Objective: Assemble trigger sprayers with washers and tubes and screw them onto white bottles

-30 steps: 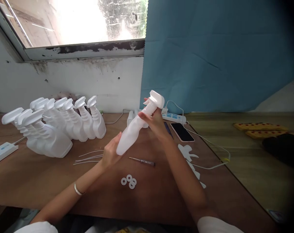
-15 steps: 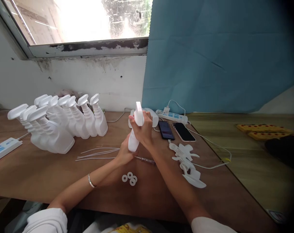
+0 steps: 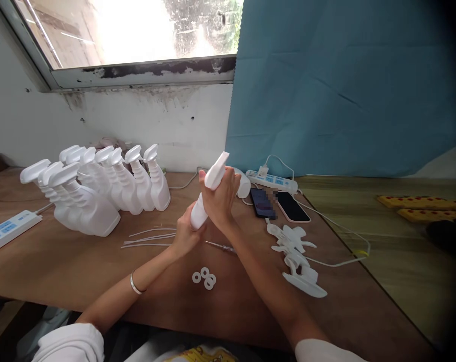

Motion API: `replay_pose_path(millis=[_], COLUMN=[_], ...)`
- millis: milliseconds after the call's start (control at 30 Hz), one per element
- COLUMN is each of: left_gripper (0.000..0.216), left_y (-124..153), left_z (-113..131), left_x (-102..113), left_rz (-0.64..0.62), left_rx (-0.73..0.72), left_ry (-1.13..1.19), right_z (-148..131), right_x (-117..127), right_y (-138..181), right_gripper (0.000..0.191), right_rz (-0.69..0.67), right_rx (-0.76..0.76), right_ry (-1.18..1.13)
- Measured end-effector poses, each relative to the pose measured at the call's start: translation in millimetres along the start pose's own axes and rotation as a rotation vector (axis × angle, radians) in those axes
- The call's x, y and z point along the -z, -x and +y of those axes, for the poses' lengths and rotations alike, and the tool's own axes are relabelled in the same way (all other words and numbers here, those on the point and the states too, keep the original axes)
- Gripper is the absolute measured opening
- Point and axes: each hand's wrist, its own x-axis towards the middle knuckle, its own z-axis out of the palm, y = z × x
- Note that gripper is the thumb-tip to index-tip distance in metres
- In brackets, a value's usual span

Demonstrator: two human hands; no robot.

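Note:
A white spray bottle [image 3: 199, 213] is held tilted above the table, its trigger head leaning to the right. My left hand [image 3: 185, 232] is wrapped round the lower body. The fingers of my right hand [image 3: 221, 197] close round the neck just under the head, hiding the joint and trigger. Below my hands, several white ring washers [image 3: 204, 272] lie on the table. A thin screwdriver [image 3: 222, 246] rests partly behind my right forearm. Several thin white tubes [image 3: 148, 245] lie to the left of my left hand.
Rows of white spray bottles [image 3: 99, 211] stand at the left. Loose white trigger heads [image 3: 305, 284] lie at the right, near two phones [image 3: 291, 206]. Power strips [image 3: 275, 181] sit at the back right and far left; a white cable [image 3: 333, 264] crosses the table's right edge.
The bottle's head has turned and tipped to the right, with my right hand turning along. Both hands have shifted slightly left and up. The camera view has moved a little.

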Motion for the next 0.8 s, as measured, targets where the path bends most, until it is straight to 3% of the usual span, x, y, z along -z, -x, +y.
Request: replay_pose_path(millis=[100,233,333,500,633,800], left_gripper=[0.057,0.054,0.05,0.052,0.063,0.071], left_y=[1,11,20,32,39,39], left_z=[-2,-15,-31,-70,-103,-119], left_x=[22,67,110,173,195,201], left_rz=[0.072,0.158,0.353,0.54,0.648,0.62], left_rx=[0.027,0.064,0.023,0.268,0.395,0.46], left_ry=[-0.12,-0.275,-0.458,-0.56,-0.616,-0.676], right_z=[-20,-29,-13,37,71,93], right_x=[-5,-6,-3,8,23,50], right_y=[2,10,19,40,63,81], right_gripper=[0.043,0.059,0.059,0.041,0.038,0.033], right_rz=[-0.071,-0.297,-0.433,-0.629,-0.791,-0.873], right_rx=[0.029,0.131,0.167,0.152,0.22,0.265], right_ry=[-0.04,-0.143,-0.167,-0.054,0.058,0.097])
